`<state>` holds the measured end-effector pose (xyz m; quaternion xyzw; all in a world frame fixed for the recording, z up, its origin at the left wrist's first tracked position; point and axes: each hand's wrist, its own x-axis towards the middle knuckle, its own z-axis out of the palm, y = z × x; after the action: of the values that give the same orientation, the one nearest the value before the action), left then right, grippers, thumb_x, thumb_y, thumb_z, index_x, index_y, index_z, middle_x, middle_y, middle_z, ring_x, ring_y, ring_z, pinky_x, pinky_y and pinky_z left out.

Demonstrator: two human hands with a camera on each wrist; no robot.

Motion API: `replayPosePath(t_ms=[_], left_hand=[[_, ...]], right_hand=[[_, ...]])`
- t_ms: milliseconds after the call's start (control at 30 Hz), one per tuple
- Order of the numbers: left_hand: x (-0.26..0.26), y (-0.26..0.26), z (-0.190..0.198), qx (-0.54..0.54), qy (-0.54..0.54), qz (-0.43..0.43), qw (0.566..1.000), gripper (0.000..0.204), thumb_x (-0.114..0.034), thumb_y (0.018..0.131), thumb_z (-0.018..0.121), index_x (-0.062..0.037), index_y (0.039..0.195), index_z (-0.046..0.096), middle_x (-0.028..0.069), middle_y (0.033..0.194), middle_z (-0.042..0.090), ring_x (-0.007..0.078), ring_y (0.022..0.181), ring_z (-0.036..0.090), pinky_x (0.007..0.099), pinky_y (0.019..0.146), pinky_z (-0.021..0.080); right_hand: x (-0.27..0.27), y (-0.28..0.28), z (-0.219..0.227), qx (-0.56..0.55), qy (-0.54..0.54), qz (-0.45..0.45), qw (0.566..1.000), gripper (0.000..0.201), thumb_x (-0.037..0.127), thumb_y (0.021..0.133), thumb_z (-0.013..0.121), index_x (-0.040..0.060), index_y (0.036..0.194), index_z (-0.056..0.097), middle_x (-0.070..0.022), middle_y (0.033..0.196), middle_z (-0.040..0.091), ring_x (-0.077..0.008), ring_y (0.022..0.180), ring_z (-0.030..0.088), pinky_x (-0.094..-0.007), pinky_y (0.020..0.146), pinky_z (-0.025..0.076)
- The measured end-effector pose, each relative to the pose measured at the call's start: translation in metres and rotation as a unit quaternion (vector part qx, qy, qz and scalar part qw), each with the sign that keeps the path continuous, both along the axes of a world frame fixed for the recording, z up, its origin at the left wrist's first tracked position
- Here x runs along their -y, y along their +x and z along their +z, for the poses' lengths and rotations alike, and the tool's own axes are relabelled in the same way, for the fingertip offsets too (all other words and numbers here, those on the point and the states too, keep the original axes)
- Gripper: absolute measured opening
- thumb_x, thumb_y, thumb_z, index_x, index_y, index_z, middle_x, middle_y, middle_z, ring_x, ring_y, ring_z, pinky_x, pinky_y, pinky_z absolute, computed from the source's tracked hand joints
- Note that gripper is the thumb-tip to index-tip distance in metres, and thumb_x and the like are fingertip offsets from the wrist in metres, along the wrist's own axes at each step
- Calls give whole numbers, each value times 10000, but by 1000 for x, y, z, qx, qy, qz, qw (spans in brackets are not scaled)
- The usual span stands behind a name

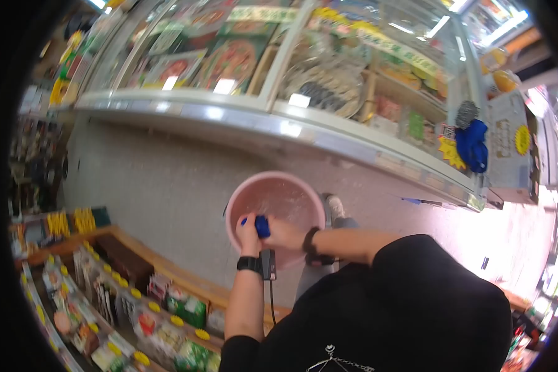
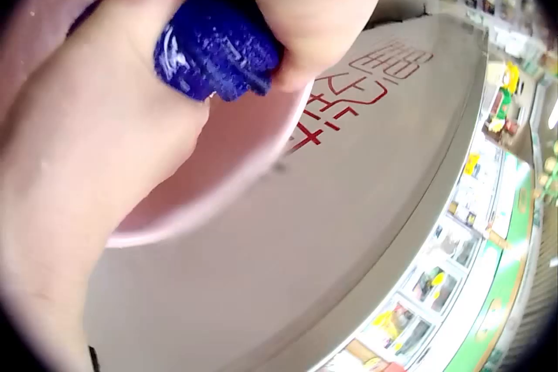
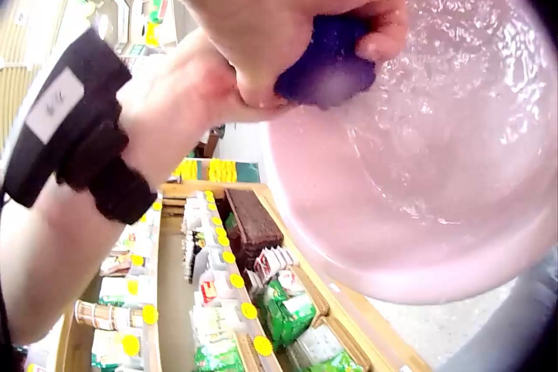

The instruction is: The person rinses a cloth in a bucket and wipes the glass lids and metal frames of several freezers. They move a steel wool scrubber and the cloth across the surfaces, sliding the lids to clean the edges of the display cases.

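Note:
A wet, bunched dark blue cloth (image 1: 262, 227) is held between both hands over a pink basin (image 1: 235, 203) with water (image 3: 453, 128) in it. The left hand (image 1: 248, 230) grips the cloth from one side, its thumb along it in the left wrist view. Fingers of the right hand (image 3: 305, 6) are curled round the other side of the cloth (image 3: 328, 62). The two hands are close together; the palms and parts of the fingers are hidden.
Glass-topped freezer cases (image 1: 229, 111) run along the far side. Shelves of packaged goods (image 1: 167, 322) stand at the lower left. A blue cloth (image 1: 473, 146) hangs at the freezer's right corner, beside a box (image 1: 505, 142). The person's shoe (image 1: 335, 208) is right of the basin.

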<state>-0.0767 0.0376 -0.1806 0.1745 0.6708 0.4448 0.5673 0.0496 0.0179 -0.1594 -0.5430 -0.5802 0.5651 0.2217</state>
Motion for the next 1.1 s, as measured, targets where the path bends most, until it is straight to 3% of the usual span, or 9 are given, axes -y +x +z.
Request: replayPosePath(t_ms=[167,367,400,467,500,567,733,800,1100], left_hand=[[6,-17,31,412,-22,-10,911,333,-323,869,537,-48,1055,558,104,1022,594,209,943,566,358,879,432],[9,-20,72,375,95,-68,919,202,-261,844,557,-63,879,532,163,1017,584,292,980,557,407,885,434],[11,-20,77,381,122,-71,914,185,-241,842,554,-61,877,526,155,979,587,300,983,555,412,883,434],[12,-20,85,338,143,-109,924,170,-220,839,556,-57,875,523,140,942,582,298,983,556,407,883,432],[10,-17,88,283,176,-133,933,155,-199,835,557,-54,872,520,125,905,578,296,983,556,403,884,431],[9,-17,99,170,163,-159,959,129,-166,826,565,-48,850,518,103,850,569,284,963,562,404,886,427],[3,-17,118,107,158,-144,971,76,-50,792,590,-48,780,515,81,776,573,192,719,578,342,785,478],[4,-15,98,72,121,-118,983,84,-59,791,598,-51,771,517,68,743,570,170,679,569,312,721,483],[21,11,19,-47,52,12,997,92,-96,782,586,-43,737,526,32,671,539,124,580,507,271,547,437]], right_hand=[[-20,16,25,-191,128,58,971,686,250,573,733,-3,1131,424,-203,968,562,-341,931,555,-358,836,422],[-29,42,42,-208,-187,3,960,631,344,744,677,21,1207,396,-100,1021,562,-172,944,554,-303,853,424],[-27,47,39,-215,-274,-105,932,613,357,777,654,27,1218,385,-80,1040,555,-143,938,550,-284,857,421],[-15,35,65,-409,-234,27,882,527,333,877,537,73,1280,318,-66,1188,462,-154,1081,476,-307,900,412],[-13,29,77,-486,-370,31,791,479,293,882,539,106,1267,324,-28,1160,464,-118,1036,475,-287,853,433],[-12,19,76,-507,-423,57,749,433,197,844,606,130,1193,359,-15,1068,484,-97,866,503,-239,702,433],[-15,-3,80,-367,-246,116,890,330,189,715,700,30,952,534,-60,873,580,-134,794,563,-263,660,460],[-21,-2,77,-12,-30,164,986,514,267,618,736,-23,978,511,-155,872,600,-249,798,606,-344,675,483],[8,0,11,129,43,106,985,585,284,559,737,-59,953,473,-219,856,598,-345,815,604,-407,688,493]])
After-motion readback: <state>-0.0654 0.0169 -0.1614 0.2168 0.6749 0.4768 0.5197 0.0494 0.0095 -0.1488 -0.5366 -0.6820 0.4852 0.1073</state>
